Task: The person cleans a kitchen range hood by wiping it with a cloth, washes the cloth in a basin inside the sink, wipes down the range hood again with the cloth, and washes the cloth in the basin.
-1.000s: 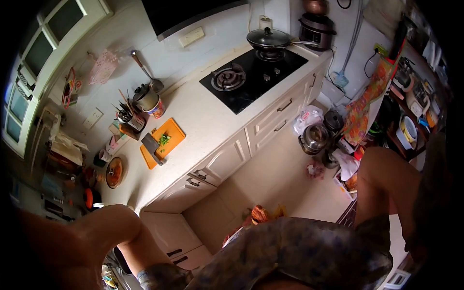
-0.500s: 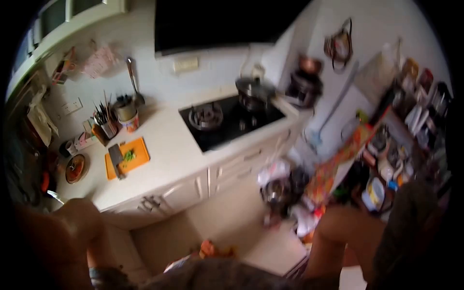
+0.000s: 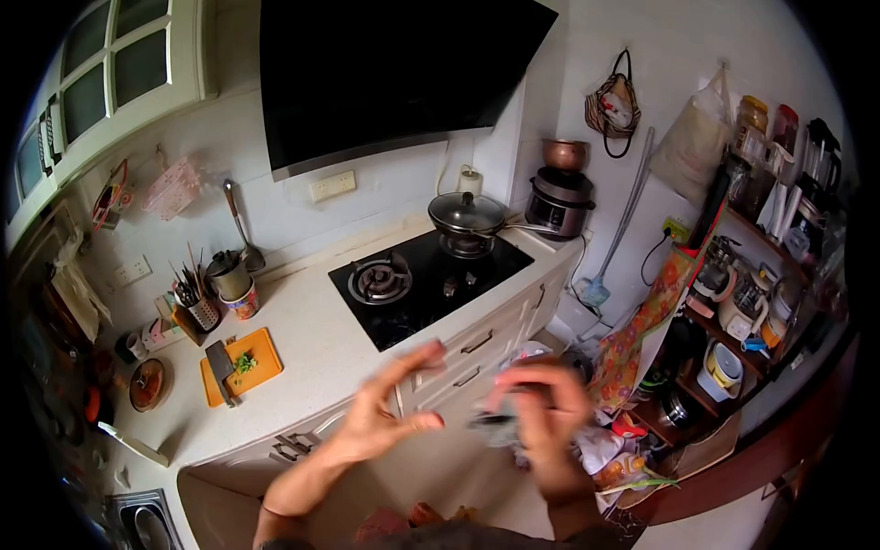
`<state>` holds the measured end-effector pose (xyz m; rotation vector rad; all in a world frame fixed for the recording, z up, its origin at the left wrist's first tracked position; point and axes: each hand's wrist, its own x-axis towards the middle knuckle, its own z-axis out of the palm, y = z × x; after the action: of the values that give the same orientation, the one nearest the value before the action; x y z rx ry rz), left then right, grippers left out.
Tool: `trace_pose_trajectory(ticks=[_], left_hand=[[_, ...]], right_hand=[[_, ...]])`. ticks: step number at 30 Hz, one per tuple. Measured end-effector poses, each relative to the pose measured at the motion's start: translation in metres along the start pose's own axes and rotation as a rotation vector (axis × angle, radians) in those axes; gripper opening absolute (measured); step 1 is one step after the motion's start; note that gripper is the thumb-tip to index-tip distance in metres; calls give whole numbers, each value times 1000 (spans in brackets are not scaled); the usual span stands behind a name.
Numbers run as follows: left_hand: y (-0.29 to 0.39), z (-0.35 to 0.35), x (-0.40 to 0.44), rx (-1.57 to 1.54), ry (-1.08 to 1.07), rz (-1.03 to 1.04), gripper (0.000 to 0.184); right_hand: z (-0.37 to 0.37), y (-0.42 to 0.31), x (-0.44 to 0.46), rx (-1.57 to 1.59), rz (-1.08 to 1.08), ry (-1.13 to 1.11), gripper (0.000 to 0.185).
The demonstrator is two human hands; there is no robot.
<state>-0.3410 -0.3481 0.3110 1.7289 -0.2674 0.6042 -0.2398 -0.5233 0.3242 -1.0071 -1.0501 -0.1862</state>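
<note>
Head view: see left hand [image 3: 371,423] spread open and empty, right hand [image 3: 552,414] curled and blurred. Find grey thing [image 3: 496,423] between both, just left of right-hand fingers; cannot tell long axis or whether gripped. Note lidded pan [image 3: 467,214], contents unclear; perforated holder [image 3: 205,318] with utensils [image 3: 191,284].

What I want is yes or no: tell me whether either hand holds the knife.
No, the knife lies on the board, apart from the left hand and the right hand.
</note>
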Motion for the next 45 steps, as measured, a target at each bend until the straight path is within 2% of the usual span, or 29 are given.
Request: trace_pose_trajectory(ticks=[1,2,3,5,6,7,8,10,13,14,15,17,18,19,21,22,23,26,29,30,31,33,35,37,39,41,42,43,45], left_hand=[[-20,12,-6,-316,-58,-166,80],[-40,21,-14,-437,-53,-273,74],[-66,24,-25,-393,-37,-340,68],[-82,24,-28,-371,176,-468,55],[-88,19,-27,-427,259,-478,49],[-95,12,-23,-485,345,-483,44],[-101,7,-18,-416,441,-471,39],[-125,-11,-12,-229,476,-461,31],[-146,-37,10,3,501,-639,28],[-154,-40,20,-91,533,-552,31],[-177,-55,20,-115,458,-552,38],[-203,-73,33,-98,341,-412,46],[-205,-81,43,-165,298,-441,53],[-200,-91,54,-220,254,-633,53],[-231,-103,71,-91,205,-545,55],[-243,-104,79,-177,268,-518,55],[-241,-102,93,-188,306,-536,41],[-264,-111,121,-244,516,-472,12],[-284,-136,141,-319,751,-392,3],[-266,-137,159,-494,887,-365,5],[-266,-147,167,-618,878,-291,3],[-249,-149,190,-636,926,-184,3],[-246,-149,207,-614,920,-144,3],[-247,-144,226,-514,915,-91,6],[-263,-145,239,-416,879,-141,7],[-257,-138,254,-367,814,-215,6],[-255,-136,262,-301,825,-200,6],[-254,-132,269,-236,839,-190,7],[-242,-126,290,-118,837,-76,12]], right_hand=[[14,18,-6,87,111,-21,15],[23,41,-17,65,135,-7,15],[30,64,-28,48,161,9,16],[38,93,-35,191,294,28,14],[31,115,-33,-35,173,-89,18],[27,131,-34,-232,123,-178,31],[29,142,-38,-180,258,-214,37],[33,159,-38,-104,484,-319,53],[34,200,-30,-151,422,-339,47],[35,217,-24,-141,380,-290,39],[32,232,-14,-140,366,-289,39],[24,257,10,-73,661,-364,26],[21,277,22,-102,603,-350,17],[22,295,36,31,630,-288,17],[19,328,66,38,615,-325,16],[20,337,83,-44,604,-366,20],[23,336,101,-42,624,-394,21],[32,357,125,400,992,-336,18],[25,371,152,327,1139,-236,16],[18,390,153,477,1107,-259,16],[14,404,154,466,1074,-248,15],[12,434,150,364,965,-359,20],[23,465,144,-32,660,-455,29],[24,467,154,-85,404,-486,32],[30,462,172,146,501,-559,37],[26,443,202,84,478,-708,39],[26,447,208,42,303,-711,41],[22,454,212,55,304,-732,41],[16,480,224,72,495,-837,40]])
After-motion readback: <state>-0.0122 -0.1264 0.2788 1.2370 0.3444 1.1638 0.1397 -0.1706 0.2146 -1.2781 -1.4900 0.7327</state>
